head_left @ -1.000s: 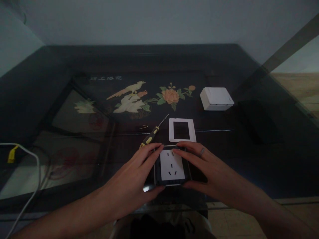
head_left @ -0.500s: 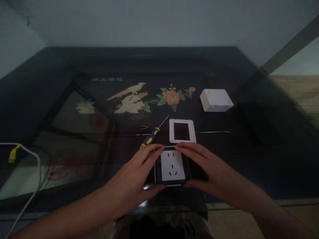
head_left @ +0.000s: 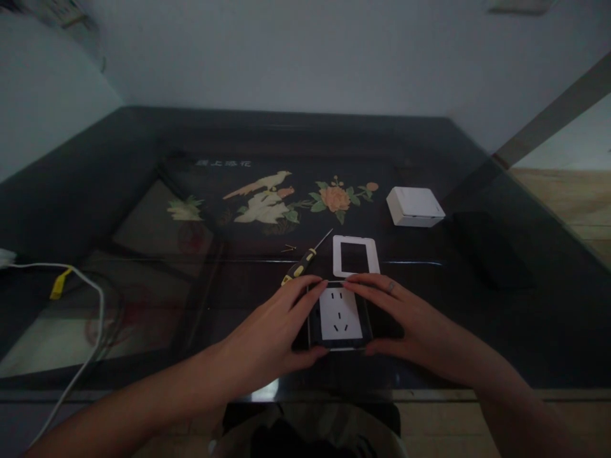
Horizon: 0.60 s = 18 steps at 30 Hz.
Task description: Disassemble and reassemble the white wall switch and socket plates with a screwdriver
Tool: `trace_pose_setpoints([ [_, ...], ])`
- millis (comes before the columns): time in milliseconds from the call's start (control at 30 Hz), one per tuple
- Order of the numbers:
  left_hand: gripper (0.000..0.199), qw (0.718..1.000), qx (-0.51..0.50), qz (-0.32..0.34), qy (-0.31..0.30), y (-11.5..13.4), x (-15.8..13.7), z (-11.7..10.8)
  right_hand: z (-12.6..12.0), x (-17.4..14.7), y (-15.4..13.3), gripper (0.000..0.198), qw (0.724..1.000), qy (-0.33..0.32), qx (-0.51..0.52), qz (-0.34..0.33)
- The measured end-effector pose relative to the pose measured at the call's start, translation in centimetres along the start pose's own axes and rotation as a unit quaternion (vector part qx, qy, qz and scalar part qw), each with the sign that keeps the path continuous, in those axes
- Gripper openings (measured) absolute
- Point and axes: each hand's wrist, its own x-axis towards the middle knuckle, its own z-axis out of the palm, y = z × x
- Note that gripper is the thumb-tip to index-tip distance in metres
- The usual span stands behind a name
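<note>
A wall socket with a white slotted face and a dark surround lies face up near the table's front edge. My left hand grips its left side, fingers at the far edge and thumb at the near edge. On the opposite side my right hand holds it the same way, a ring on one finger. Just beyond the socket rests a white rectangular frame. A screwdriver with a black and yellow handle points away to the right, beyond my left hand. Small brass-coloured screws lie left of its shaft.
A white box stands at the right on the dark glossy table. Behind my right hand is a dark flat object. A white cable with a yellow tag runs down the left side.
The camera view has tilted and shifted, so the table sits slightly lower and further right. Both hands keep the same hold on the socket.
</note>
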Motion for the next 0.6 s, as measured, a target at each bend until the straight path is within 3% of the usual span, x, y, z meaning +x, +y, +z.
trace_pose_setpoints([
  [100, 0.081, 1.000, -0.002, 0.006, 0.001, -0.1, -0.1, -0.2, -1.5, 0.7, -0.3, 0.063, 0.999, 0.047, 0.011, -0.012],
  [233, 0.067, 0.998, 0.003, 0.045, 0.033, 0.0, 0.2, -0.3, -3.0, 5.1, -0.9, 0.028, 0.990, 0.129, -0.006, -0.061],
  [333, 0.046, 0.993, 0.024, 0.082, 0.076, -0.2, 0.7, -0.1, -2.5, 10.2, -1.5, 0.019, 0.987, 0.106, -0.084, -0.086],
  [433, 0.030, 0.984, 0.040, 0.124, 0.120, -0.9, 1.3, 0.4, -1.1, 14.4, -2.2, 0.016, 0.975, 0.061, -0.204, -0.068],
  [600, 0.018, 0.972, 0.027, 0.177, 0.153, -1.4, 1.7, 0.9, 0.5, 16.6, -3.9, 0.017, 0.942, 0.023, -0.330, -0.052],
])
